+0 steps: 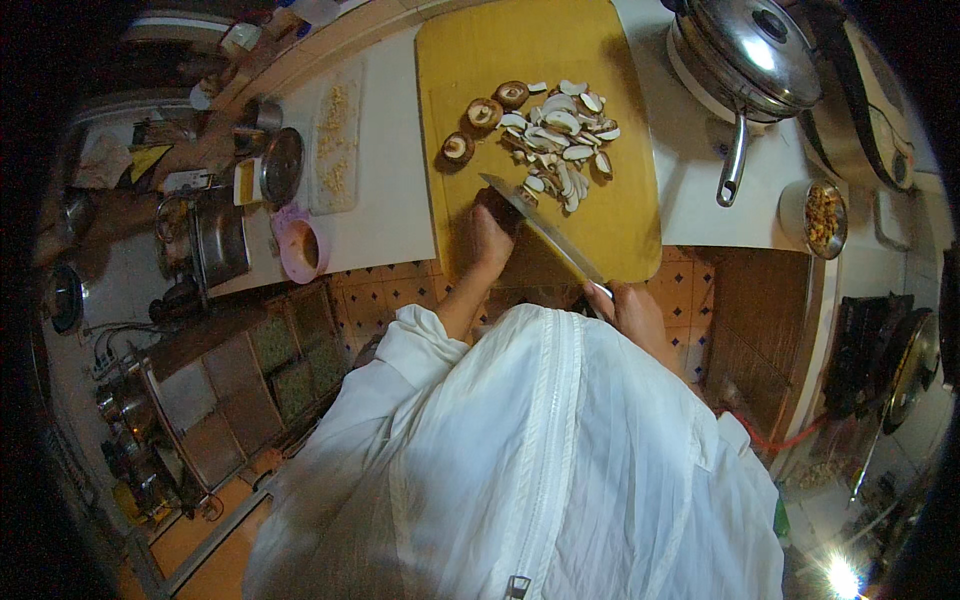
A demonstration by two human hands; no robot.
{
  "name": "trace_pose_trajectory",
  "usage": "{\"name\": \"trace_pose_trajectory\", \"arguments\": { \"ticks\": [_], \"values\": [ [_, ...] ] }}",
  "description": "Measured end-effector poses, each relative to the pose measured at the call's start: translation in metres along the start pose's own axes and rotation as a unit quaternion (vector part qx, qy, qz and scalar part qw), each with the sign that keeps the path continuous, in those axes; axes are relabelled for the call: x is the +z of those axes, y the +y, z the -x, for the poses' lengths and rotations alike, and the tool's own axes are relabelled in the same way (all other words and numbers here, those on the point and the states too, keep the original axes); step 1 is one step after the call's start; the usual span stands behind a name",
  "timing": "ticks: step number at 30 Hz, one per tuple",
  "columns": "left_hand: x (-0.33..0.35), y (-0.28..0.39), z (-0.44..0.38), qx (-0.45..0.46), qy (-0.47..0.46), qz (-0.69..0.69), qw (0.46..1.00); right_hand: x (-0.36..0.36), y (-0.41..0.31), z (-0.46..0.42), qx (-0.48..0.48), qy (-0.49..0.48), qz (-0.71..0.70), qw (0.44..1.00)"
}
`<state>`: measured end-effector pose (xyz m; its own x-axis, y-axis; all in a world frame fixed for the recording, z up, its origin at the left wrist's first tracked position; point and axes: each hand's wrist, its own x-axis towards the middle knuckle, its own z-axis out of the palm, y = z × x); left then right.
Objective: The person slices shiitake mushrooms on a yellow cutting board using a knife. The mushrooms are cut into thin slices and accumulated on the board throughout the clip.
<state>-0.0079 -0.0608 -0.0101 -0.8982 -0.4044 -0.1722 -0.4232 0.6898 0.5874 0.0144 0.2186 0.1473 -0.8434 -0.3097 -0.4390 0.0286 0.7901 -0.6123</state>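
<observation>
My right hand [631,309] grips the handle of a kitchen knife [551,236], whose blade slants up and left over a yellow cutting board [465,67]. Beside the blade's left side, my left hand [493,238] rests on the board with its fingers around a dark mushroom piece [498,204], mostly in shadow. Just right of the blade tip, a cut mushroom [527,196] touches the heap of sliced mushrooms [561,135]. Several whole brown mushrooms [484,114], stems up, sit on the board's left part.
A lidded steel pan [750,67] stands right of the board, its handle [735,161] pointing towards me. Farther right is a metal bowl of diced food [825,217]. On the left are a clear tray with crumbs [335,142], a pink container [301,247] and a dark lid [283,166].
</observation>
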Motion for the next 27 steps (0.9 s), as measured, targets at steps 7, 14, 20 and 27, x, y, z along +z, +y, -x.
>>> {"name": "trace_pose_trajectory", "arguments": {
  "ticks": [7,14,20,27],
  "values": [
    [-0.006,0.017,0.004,0.076,0.061,0.008,0.995,-0.005,0.0,0.009,0.026,-0.008,-0.01,1.0],
    [-0.027,0.043,0.002,0.066,0.064,0.02,0.996,-0.006,-0.002,0.006,0.064,-0.041,-0.024,0.997],
    [-0.036,0.059,0.004,0.037,0.021,0.027,0.999,0.002,-0.002,-0.007,0.046,-0.031,-0.042,0.998],
    [-0.029,0.048,-0.002,-0.031,-0.019,0.028,0.999,0.014,-0.008,-0.037,0.002,0.01,-0.02,1.0]
  ]
}}
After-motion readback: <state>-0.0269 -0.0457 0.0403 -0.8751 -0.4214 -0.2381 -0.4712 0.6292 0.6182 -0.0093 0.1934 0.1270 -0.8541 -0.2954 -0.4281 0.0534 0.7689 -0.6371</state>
